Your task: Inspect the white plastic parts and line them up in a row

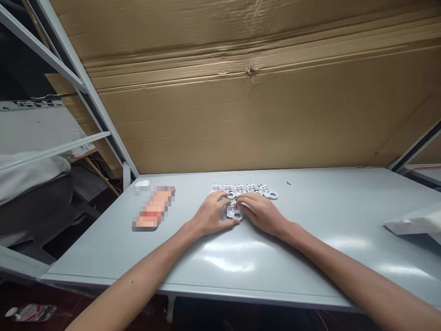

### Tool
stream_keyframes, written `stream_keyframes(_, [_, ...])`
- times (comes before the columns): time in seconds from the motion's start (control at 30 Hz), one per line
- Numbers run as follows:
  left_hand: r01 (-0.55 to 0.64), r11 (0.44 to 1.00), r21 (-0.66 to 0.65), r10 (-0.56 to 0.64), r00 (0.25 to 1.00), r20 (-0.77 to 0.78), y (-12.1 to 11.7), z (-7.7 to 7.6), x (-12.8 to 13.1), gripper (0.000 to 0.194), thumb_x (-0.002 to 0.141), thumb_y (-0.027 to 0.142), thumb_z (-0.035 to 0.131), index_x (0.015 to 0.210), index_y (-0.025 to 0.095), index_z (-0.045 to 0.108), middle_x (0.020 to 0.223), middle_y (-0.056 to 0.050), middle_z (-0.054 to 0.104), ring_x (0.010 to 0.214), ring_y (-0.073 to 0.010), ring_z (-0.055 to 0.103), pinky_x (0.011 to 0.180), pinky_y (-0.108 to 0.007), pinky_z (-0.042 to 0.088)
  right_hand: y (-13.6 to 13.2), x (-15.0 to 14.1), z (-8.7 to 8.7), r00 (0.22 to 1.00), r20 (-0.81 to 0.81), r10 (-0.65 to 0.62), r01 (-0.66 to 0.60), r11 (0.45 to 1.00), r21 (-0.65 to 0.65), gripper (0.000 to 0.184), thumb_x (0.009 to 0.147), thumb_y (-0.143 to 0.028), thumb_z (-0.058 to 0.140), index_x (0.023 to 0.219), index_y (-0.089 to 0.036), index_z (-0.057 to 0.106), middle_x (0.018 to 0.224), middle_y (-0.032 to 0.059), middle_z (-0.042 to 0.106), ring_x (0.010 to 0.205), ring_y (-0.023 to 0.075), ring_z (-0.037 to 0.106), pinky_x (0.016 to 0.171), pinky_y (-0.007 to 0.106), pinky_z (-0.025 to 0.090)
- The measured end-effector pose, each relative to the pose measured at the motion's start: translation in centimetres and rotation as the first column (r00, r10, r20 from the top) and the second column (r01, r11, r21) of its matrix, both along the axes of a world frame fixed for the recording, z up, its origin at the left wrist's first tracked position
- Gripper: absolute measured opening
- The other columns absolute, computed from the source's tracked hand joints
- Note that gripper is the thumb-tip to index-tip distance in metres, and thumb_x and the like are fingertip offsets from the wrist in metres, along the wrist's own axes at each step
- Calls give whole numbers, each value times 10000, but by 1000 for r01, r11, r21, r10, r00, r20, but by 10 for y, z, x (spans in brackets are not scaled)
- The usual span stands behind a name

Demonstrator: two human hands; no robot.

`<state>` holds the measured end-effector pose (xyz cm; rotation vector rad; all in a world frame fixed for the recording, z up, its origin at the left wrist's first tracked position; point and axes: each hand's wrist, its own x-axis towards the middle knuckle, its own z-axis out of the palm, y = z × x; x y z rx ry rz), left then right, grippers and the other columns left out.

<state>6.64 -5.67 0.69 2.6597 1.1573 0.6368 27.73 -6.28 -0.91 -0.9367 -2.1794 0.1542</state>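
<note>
Near the middle of the table, a small white plug-shaped piece with a round loop and a red spot (234,211) lies between my two hands. My left hand (213,215) curves around its left side, thumb at the lower edge and fingers at the top. The bent fingers of my right hand (260,212) meet its upper right side. Just behind, several similar white pieces (239,189) lie side by side in a row, with small prongs pointing away. My fingers partly cover the row's front. Fine details are too small to make out.
On the left lie a blurred-out, reddish phone-like slab (154,209) and a white rounded object (142,184). A white bag or wrapper (415,220) rests at the right. Cardboard (262,115) stands behind the grey table (310,266); a metal frame (99,110) rises at left.
</note>
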Motion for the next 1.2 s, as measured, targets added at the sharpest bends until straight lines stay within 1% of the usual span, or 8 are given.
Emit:
stream_keyframes(0.1, [7, 1000, 11, -6, 1000, -4, 0, 0, -1, 459, 792, 466, 753, 1139, 173, 682, 1387, -161, 547, 1340, -346, 460, 1123, -499, 396, -2, 1, 9, 962, -255, -102, 57, 983, -175, 198, 950, -296, 489, 933, -243, 679, 952, 67, 738, 894, 248, 691, 827, 422, 540])
stream_keyframes(0.2, [20, 1000, 20, -20, 1000, -16, 0, 0, -1, 433, 806, 470, 739, 1113, 170, 681, 1392, -166, 540, 1337, -350, 461, 1119, -508, 397, 0, 5, 18, 791, -556, -255, -12, 902, -432, 212, 909, -406, 584, 965, -222, 673, 881, 59, 738, 855, 235, 705, 850, 428, 557])
stream_keyframes(0.3, [39, 999, 32, -38, 999, -28, 0, 1, -2, 417, 818, 466, 733, 1112, 175, 676, 1382, -165, 546, 1339, -343, 458, 1116, -504, 399, 5, 11, 23, 606, -686, -402, -219, 745, -630, 235, 850, -371, 679, 1015, -204, 684, 892, 61, 743, 908, 218, 712, 940, 414, 557])
stream_keyframes(0.43, [33, 999, 22, -33, 999, -29, 1, 0, -3, 455, 820, 471, 735, 1141, 156, 669, 1389, -186, 537, 1349, -348, 446, 1119, -498, 398, 7, 15, 22, 517, -683, -516, -472, 493, -731, 145, 822, -163, 655, 957, -205, 688, 1084, 90, 734, 1114, 219, 672, 1057, 350, 508])
stream_keyframes(0.5, [34, 999, 17, -34, 999, -20, 1, 0, -4, 462, 821, 478, 731, 1148, 157, 669, 1391, -188, 536, 1354, -353, 439, 1121, -507, 394, 7, 15, 21, 495, -690, -528, -547, 428, -720, 196, 797, -83, 606, 935, -204, 675, 1141, 103, 719, 1192, 229, 636, 1086, 336, 485])
stream_keyframes(0.67, [41, 999, 17, -41, 999, -6, 1, -1, -4, 440, 825, 484, 719, 1157, 200, 665, 1383, -156, 548, 1347, -349, 450, 1106, -523, 410, 9, 14, 21, 480, -704, -524, -596, 394, -700, 212, 826, -85, 469, 903, -182, 641, 1163, 150, 702, 1227, 235, 616, 1118, 379, 450])
stream_keyframes(0.87, [51, 998, 32, -50, 999, -21, 1, -1, -4, 460, 838, 467, 693, 1187, 169, 652, 1394, -176, 535, 1356, -357, 438, 1129, -515, 386, 10, 15, 21, 450, -705, -548, -627, 368, -686, 201, 952, -265, 473, 905, -186, 652, 1169, 152, 710, 1195, 239, 638, 1108, 399, 460])
stream_keyframes(1.2, [66, 995, 70, -66, 998, 4, 7, 6, -11, 451, 812, 436, 723, 1166, 173, 625, 1401, -167, 532, 1352, -326, 448, 1125, -469, 397, 3, 14, 29, 573, -668, -475, -507, 435, -744, 139, 926, -239, 565, 960, -190, 691, 1212, 119, 709, 1203, 243, 633, 1081, 380, 493])
